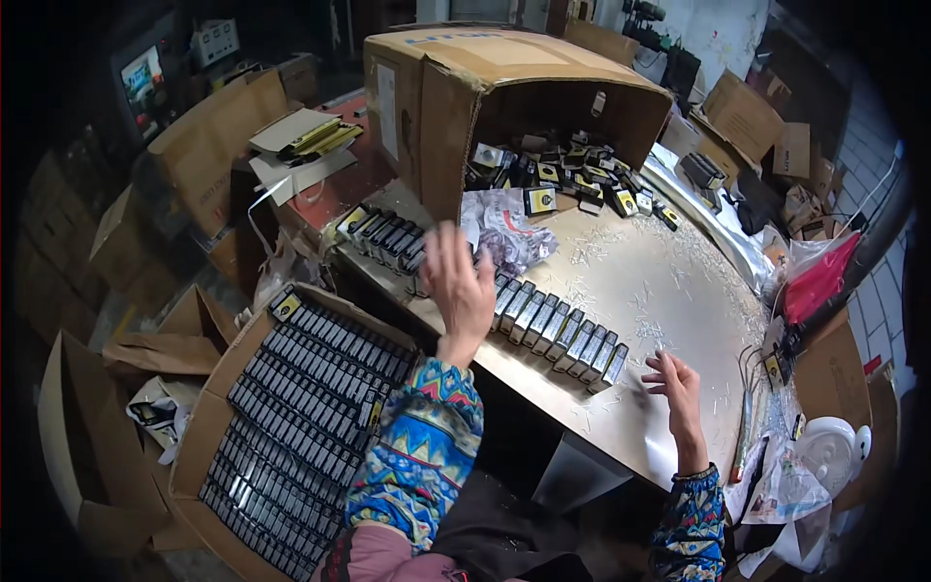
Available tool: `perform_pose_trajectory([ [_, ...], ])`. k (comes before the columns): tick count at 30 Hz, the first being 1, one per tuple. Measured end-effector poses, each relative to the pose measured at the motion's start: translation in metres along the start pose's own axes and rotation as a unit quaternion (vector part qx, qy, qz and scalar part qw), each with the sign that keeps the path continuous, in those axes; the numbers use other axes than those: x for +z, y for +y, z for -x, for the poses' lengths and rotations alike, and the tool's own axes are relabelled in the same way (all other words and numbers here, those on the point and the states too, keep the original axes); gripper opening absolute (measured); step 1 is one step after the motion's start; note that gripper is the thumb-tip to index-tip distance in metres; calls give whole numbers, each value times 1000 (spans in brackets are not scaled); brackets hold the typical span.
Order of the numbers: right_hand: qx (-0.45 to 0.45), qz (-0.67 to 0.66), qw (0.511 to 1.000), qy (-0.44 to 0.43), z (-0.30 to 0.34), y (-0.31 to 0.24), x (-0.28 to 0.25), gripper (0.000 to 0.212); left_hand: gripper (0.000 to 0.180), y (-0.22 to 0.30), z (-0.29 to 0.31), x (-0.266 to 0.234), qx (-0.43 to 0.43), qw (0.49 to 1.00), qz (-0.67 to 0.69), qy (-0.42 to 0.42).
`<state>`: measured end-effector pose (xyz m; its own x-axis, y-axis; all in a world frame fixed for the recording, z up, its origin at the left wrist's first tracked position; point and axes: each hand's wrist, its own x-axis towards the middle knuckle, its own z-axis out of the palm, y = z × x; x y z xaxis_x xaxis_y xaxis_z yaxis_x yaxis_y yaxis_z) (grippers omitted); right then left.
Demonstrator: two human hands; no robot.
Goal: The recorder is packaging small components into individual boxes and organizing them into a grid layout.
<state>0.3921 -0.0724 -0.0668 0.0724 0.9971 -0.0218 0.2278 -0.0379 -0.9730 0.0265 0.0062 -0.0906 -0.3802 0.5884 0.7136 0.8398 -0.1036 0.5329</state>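
A row of small black-and-white boxes stands upright along the front edge of the table. Over the left part of that row my left hand is raised with fingers stretched out, nothing visible in it; it hides some boxes. More of the same boxes stand just beyond it to the left. My right hand hovers at the right end of the row, a little apart from the last box, its fingers loosely bent and spread, holding nothing I can see.
A large cardboard carton lies on its side on the table, spilling loose small boxes. Thin clear slivers litter the tabletop around a crumpled plastic bag. At lower left, an open carton holds packed rows of small boxes.
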Motion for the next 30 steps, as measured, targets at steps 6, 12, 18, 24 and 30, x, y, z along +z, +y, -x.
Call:
perform_pose_trajectory([
  [6, 56, 1, 997, -56, 11, -6, 19, 55, 50, -6, -29, -29, 40, 955, -121, -268],
  [12, 86, -4, 993, -84, 15, -7, 31, 51, 72, -49, 9, -22, -20, 999, 37, 10],
  [18, 105, 1, 991, -83, 8, -4, 44, 45, 80, -40, -3, -18, -44, 978, -75, -191],
  [24, 84, -10, 991, -102, 10, -11, 62, 41, 65, -41, -14, -38, 92, 972, -156, -152],
  [30, 106, -22, 990, -94, 7, -14, 58, 46, 91, -29, -50, -44, 9, 941, -191, -280],
])
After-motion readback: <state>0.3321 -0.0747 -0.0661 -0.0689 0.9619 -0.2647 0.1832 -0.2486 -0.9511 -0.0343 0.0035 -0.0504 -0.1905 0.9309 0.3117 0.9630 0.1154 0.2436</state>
